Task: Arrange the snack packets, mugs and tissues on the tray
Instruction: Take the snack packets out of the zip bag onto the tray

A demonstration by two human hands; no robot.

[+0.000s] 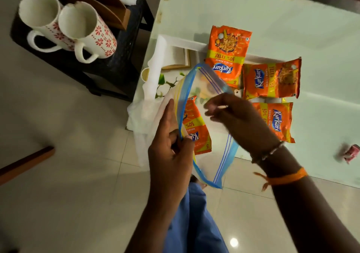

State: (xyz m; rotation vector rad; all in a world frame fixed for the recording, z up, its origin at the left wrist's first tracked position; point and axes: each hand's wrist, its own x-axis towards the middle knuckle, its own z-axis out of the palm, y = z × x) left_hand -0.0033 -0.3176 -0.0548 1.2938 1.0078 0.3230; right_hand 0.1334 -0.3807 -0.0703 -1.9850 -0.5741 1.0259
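Several orange Kurkure snack packets lie on a white tray (175, 40) on the pale table: one at the top (227, 54), one to the right (271, 79), one lower right (276, 121), and one (196, 130) seen through a clear zip bag (206, 81). My left hand (171, 149) pinches the bag's blue-and-yellow rim. My right hand (233, 114) hovers over the bag mouth, fingers loosely curled, holding nothing that I can see. White tissues (144, 120) hang off the tray's near left corner. Two white mugs with red flowers (41, 19) (87, 30) stand on a dark side stand.
The dark stand (116, 61) at upper left also holds brown plates (101, 5). A small red-and-white wrapper (350, 152) lies on the table at the right. A wooden edge (25, 163) juts in at the left over the tiled floor.
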